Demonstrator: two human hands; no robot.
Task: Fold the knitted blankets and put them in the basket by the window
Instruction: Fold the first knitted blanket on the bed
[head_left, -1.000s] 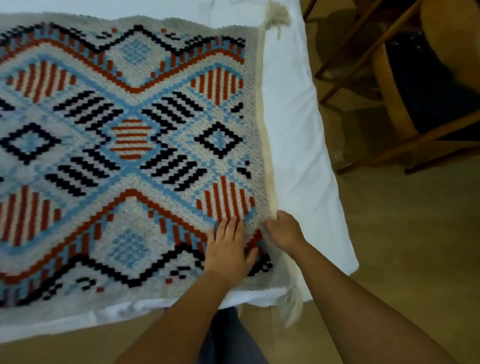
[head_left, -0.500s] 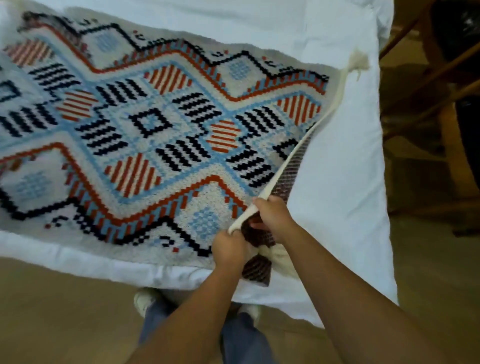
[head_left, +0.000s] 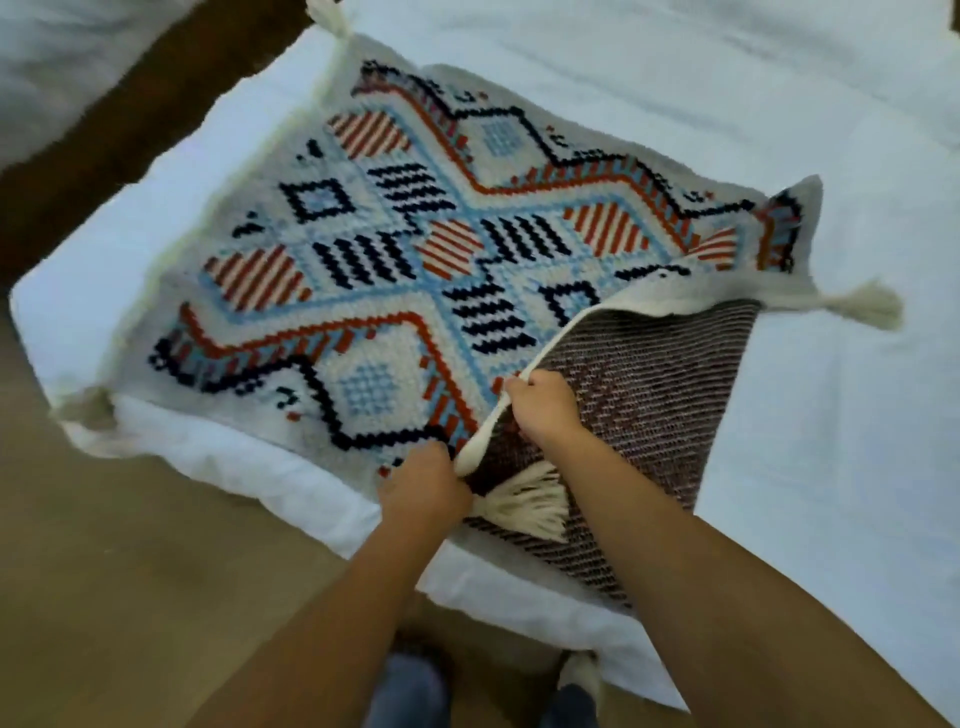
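The knitted blanket (head_left: 415, 249), cream with red, blue and black diamonds, lies spread on the white-covered bed (head_left: 779, 130), reaching to the bed's near corner. Its near right portion is turned back, so the dark striped underside (head_left: 649, 395) faces up beside the pattern.

Both hands grasp the cream border at that turned-back edge. The left hand (head_left: 423, 486) is clenched on the edge at the blanket's near corner, just beside the cream tassel (head_left: 524, 501) that hangs from it. The right hand (head_left: 545, 408) pinches the same border a little farther along, toward the blanket's middle. Holding two points on one edge probably keeps that side straight as it is carried over, so the fold lands square rather than bunching.

The other three corner tassels lie out flat at the blanket's far and side corners, which suggests only this corner is lifted. The fold looks barely begun: most of the patterned face is open on the bed.

No basket or window shows here, so the putting-away step lies well ahead. The person's feet stand on the wooden floor (head_left: 130, 571) just below the blanket's near corner.
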